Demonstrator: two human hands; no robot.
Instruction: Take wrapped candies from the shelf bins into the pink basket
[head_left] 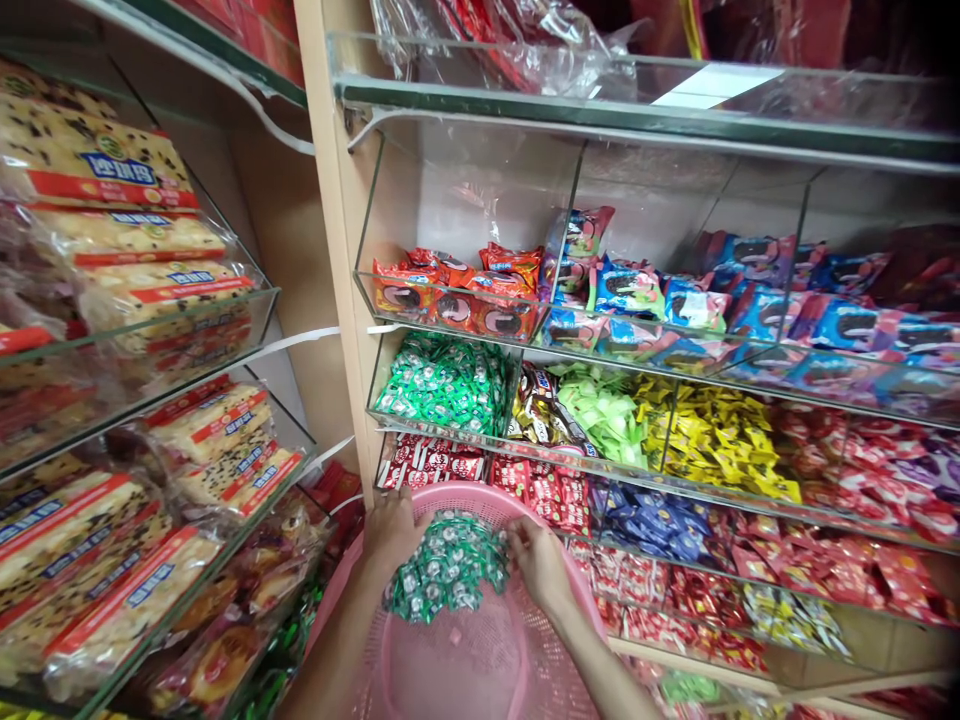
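A pink plastic basket (450,676) is in front of me, tilted against the lower shelves. A heap of green-wrapped candies (450,572) lies inside it, toward the far wall. At the basket's far left rim is my left hand (393,532), closed over the edge with the thumb pointing inward toward the candies. My right hand (537,566) is at the right side of the heap, its fingers curled together beside the green wrappers. Whatever those fingertips may hold is hidden. More green candies (444,385) of the same look fill a shelf compartment just above the basket.
Clear-fronted shelves rise ahead, with orange cookie packs (457,295), blue cookie packs (630,290), yellow candies (712,440) and blue-purple candies (660,525). Packaged sesame pastries (112,165) crowd the left shelves. A wooden post (330,250) and a glass shelf edge (637,125) border the area.
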